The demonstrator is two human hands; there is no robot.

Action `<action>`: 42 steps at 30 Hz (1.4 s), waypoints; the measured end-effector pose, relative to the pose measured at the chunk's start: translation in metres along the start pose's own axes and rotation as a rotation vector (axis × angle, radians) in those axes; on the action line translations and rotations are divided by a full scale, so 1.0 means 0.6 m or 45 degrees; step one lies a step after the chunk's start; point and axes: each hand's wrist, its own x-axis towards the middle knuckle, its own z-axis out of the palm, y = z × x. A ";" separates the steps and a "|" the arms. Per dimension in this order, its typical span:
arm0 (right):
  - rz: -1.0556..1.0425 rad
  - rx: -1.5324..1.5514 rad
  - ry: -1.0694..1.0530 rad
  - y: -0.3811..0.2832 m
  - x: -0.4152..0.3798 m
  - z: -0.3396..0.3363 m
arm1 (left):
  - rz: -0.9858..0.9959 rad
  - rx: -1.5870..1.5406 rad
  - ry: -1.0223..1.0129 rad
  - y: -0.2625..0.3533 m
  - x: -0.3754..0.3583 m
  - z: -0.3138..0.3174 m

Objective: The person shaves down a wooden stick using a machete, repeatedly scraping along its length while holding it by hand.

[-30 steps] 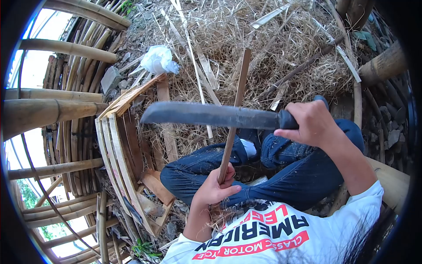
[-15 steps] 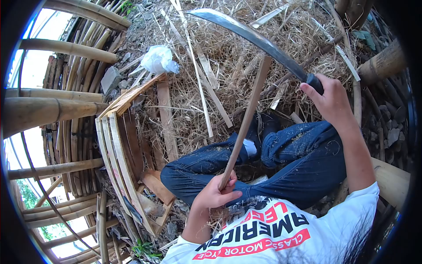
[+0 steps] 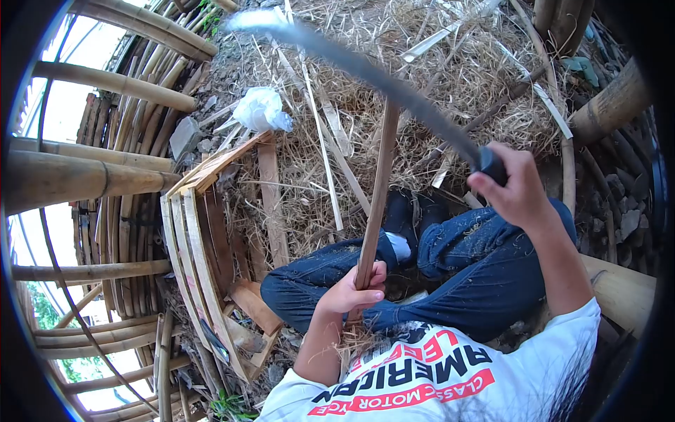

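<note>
My left hand [image 3: 355,290] is wrapped round the lower part of a long, narrow bamboo strip [image 3: 377,197], which stands steeply in front of me. In my right hand [image 3: 517,184] is the dark handle of a machete [image 3: 394,88]. Its long curved blade reaches up and to the left, blurred toward the tip, and overlaps the top of the strip in this view. Thin fibres hang near my left wrist. My legs in blue jeans [image 3: 485,260] are folded below both hands.
A wooden slatted crate [image 3: 193,253] stands at my left, with a white plastic bag [image 3: 261,109] beyond it. Shavings [image 3: 450,91] and loose slats [image 3: 320,141] cover the ground ahead. Bamboo poles [image 3: 112,84] line the left side; a thick bamboo pole [image 3: 619,292] lies at my right.
The machete has swung left and its handle has dropped a little with my right hand. The bamboo strip has turned more upright, its top shifting left, while my left hand keeps its grip.
</note>
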 end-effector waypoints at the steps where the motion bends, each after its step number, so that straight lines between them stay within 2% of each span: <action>1: -0.071 -0.072 0.029 -0.002 -0.001 0.009 | -0.013 -0.044 -0.026 0.003 0.008 0.005; 2: -0.062 -0.069 0.036 -0.003 -0.003 0.015 | -0.027 -0.087 -0.051 0.004 0.016 0.008; 4: -0.402 -0.447 -0.076 -0.002 -0.007 0.024 | -0.043 -0.114 -0.131 0.004 0.029 0.012; 5: -0.408 -0.464 -0.166 -0.002 -0.011 0.033 | -0.049 -0.149 -0.209 0.004 0.034 0.014; 8: -0.496 -0.620 -0.329 0.003 -0.023 0.057 | -0.069 -0.230 -0.065 0.010 0.037 0.029; 12: -0.441 -0.672 -0.418 0.002 -0.025 0.061 | -0.029 -0.072 0.062 0.011 0.034 0.041; 17: -0.441 -0.658 -0.351 -0.001 -0.021 0.057 | 0.085 0.264 0.102 0.032 0.033 0.053; 20: -0.419 -0.674 -0.339 0.003 -0.022 0.054 | 0.144 0.305 0.159 0.034 0.039 0.061; 24: -0.432 -0.710 -0.333 0.002 -0.020 0.052 | 0.100 0.290 0.133 0.028 0.031 0.051; 26: -0.354 -0.644 -0.205 0.008 -0.011 0.044 | 0.084 0.290 0.158 0.023 0.020 0.050; 30: -0.061 -0.622 -0.142 0.021 0.008 0.013 | 0.034 0.228 0.135 -0.001 -0.008 0.039; 35: -0.145 -0.681 -0.077 0.012 -0.004 0.029 | 0.052 0.268 0.178 -0.009 -0.008 0.041; 37: -0.156 -0.622 -0.274 -0.006 -0.011 0.039 | 0.083 0.314 0.248 -0.002 -0.006 0.049; 40: -0.327 -0.675 -0.361 -0.008 -0.017 0.055 | 0.141 0.405 0.305 0.008 -0.001 0.051; 42: -0.340 -0.703 -0.396 -0.008 -0.015 0.060 | 0.154 0.454 0.346 0.006 0.003 0.046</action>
